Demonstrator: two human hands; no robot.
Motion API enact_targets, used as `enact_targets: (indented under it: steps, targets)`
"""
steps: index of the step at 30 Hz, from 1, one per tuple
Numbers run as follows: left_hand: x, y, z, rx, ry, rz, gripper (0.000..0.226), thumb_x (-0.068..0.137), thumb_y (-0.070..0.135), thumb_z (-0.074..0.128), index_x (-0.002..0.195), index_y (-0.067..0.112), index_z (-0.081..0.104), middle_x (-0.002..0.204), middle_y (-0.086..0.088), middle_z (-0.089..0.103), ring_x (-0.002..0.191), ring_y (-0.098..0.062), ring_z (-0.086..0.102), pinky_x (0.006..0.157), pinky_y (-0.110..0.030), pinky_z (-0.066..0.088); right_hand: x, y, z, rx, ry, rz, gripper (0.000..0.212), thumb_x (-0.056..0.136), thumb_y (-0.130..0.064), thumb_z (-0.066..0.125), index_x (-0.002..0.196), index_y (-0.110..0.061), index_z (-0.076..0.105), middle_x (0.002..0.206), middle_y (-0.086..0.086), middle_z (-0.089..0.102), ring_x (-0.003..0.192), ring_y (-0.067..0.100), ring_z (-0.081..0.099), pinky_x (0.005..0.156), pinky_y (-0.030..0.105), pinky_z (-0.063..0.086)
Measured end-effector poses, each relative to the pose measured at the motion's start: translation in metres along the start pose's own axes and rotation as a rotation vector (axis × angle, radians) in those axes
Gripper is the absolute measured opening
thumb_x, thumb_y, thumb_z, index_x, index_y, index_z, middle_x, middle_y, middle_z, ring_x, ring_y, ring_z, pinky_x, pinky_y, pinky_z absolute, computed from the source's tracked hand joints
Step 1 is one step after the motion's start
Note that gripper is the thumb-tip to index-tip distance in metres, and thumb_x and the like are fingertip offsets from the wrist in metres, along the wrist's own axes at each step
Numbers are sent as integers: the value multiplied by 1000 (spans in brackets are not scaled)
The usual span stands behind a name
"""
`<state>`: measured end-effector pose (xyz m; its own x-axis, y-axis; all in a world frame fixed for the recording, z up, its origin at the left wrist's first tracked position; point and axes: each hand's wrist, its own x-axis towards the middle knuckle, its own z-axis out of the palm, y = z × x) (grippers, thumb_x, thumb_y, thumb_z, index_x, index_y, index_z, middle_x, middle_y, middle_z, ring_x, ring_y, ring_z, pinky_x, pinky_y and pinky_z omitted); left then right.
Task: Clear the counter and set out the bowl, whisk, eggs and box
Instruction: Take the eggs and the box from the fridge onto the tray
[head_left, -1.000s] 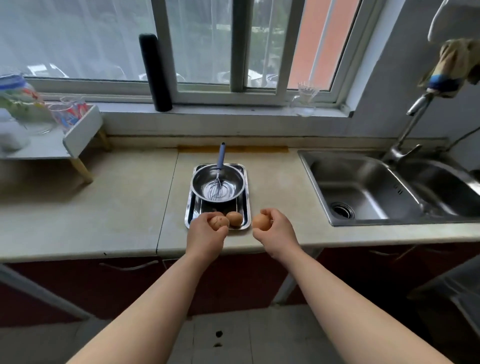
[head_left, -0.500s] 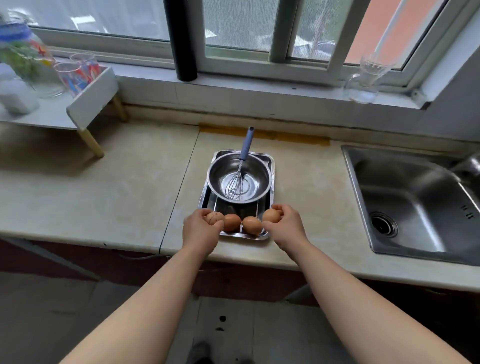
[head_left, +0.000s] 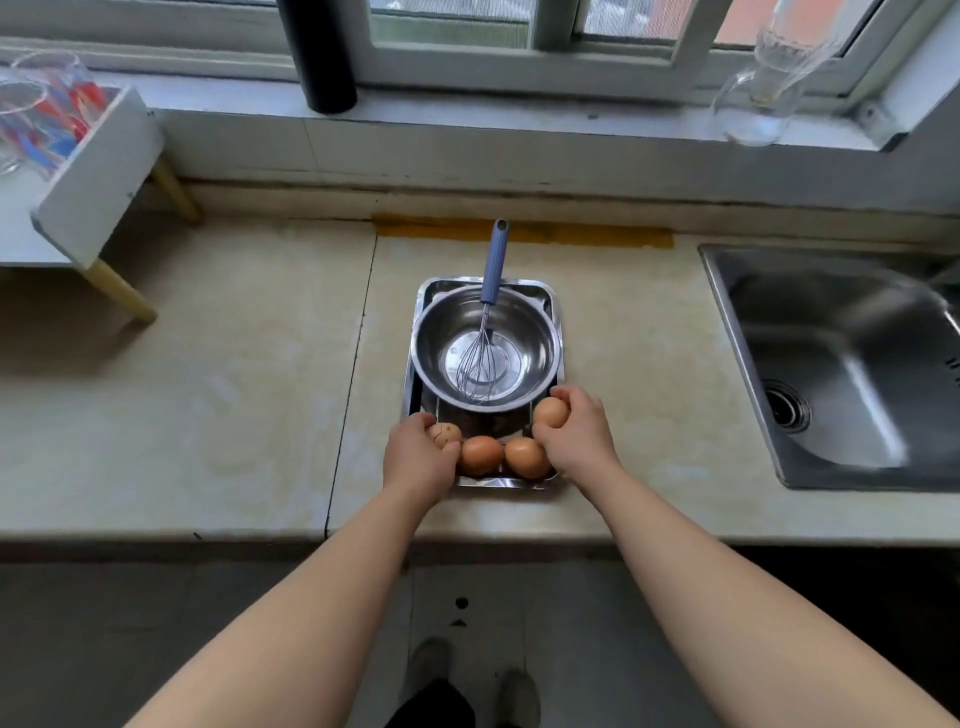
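Action at lower centre of frame, over near end of steel box. Left hand with fingers curled round speckled egg at box's left corner; right hand with fingers wrapped round plain egg at right edge, just beside bowl rim. Contact of either held egg with box floor: cannot tell. Two loose eggs between the hands, side by side against near lip — presumably lined up there to stop rolling. Judging by that, egg placement at its last step, release pending. Risk, by estimate: thin shells, so gentle set-down before letting go.

Bowl upright, filling far half of box; whisk head-down inside, blue handle leaning on far rim and pointing to top of frame — stable parking, no rolling off. So all task items gathered in one stack at centre of desk.

Desk: pale mottled stone, seam just left of box, yellow strip along back edge. Steel sink at right of frame, sunk into same surface. White rack with printed glasses at upper left, standing on wooden legs. Window sill across top, carrying black cylinder left of centre and clear glass jug at upper right. Grey floor and shoes at bottom of frame
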<state>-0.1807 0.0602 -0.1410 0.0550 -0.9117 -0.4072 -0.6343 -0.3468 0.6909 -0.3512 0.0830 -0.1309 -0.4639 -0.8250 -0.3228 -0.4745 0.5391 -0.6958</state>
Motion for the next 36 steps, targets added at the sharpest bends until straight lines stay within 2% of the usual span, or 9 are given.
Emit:
enact_targets:
  steps: [4, 7, 11, 19, 24, 27, 32, 36]
  targets:
    - [9, 0, 1, 53, -53, 36, 42, 80, 21, 62, 122, 14, 57, 119, -10, 61, 105, -27, 59, 90, -32, 46, 1, -3, 6, -45, 20, -7, 51, 81, -7, 61, 130, -11, 48, 134, 11, 41, 117, 24, 49, 95, 15, 29]
    - [13, 3, 0, 86, -68, 55, 36, 81, 20, 62, 116, 14, 59, 113, -8, 64, 105, -28, 59, 87, -31, 46, 2, -1, 10, -102, 41, 15, 50, 80, -14, 63, 129, -12, 50, 133, 11, 49, 124, 29, 43, 106, 29, 32]
    - [17, 2, -1, 99, -90, 59, 37, 81, 22, 62, 117, 15, 58, 115, -8, 65, 111, -29, 56, 93, -36, 47, 0, -1, 11, -81, 56, 67, 51, 81, -19, 61, 131, -16, 49, 132, 7, 53, 131, 28, 34, 110, 36, 32]
    - [22, 2, -2, 112, -121, 57, 38, 80, 19, 62, 117, 12, 60, 114, -10, 64, 110, -30, 57, 94, -37, 48, -4, -3, 12, -32, 26, 105, 50, 82, -16, 58, 132, -18, 49, 131, 12, 49, 135, 24, 29, 112, 33, 29]
    - [24, 1, -2, 121, -127, 60, 46, 77, 21, 63, 122, 12, 60, 123, -13, 52, 107, -31, 59, 97, -41, 49, -5, -4, 13, -45, 21, 101, 52, 83, -16, 56, 135, -19, 48, 135, 12, 47, 134, 24, 29, 112, 31, 29]
    - [25, -1, -1, 130, -136, 67, 44, 75, 22, 60, 117, 13, 62, 118, -15, 57, 103, -32, 60, 93, -42, 51, -5, -4, 14, -98, 22, 68, 54, 84, -15, 55, 138, -16, 46, 139, 4, 49, 133, 25, 29, 111, 30, 27]
    - [21, 2, -3, 187, -99, 75, 30, 80, 25, 58, 108, 14, 60, 113, -12, 61, 106, -36, 55, 88, -38, 46, -9, -6, 12, -102, 6, 65, 59, 85, -15, 54, 143, -14, 42, 143, 4, 45, 132, 28, 30, 111, 30, 26]
    - [19, 4, -5, 179, -102, 58, 40, 85, 25, 57, 122, 12, 55, 128, -15, 52, 116, -37, 50, 94, -42, 46, -16, -8, 10, -76, 14, 81, 62, 84, -13, 53, 145, -13, 38, 146, 5, 43, 136, 27, 28, 113, 31, 26]
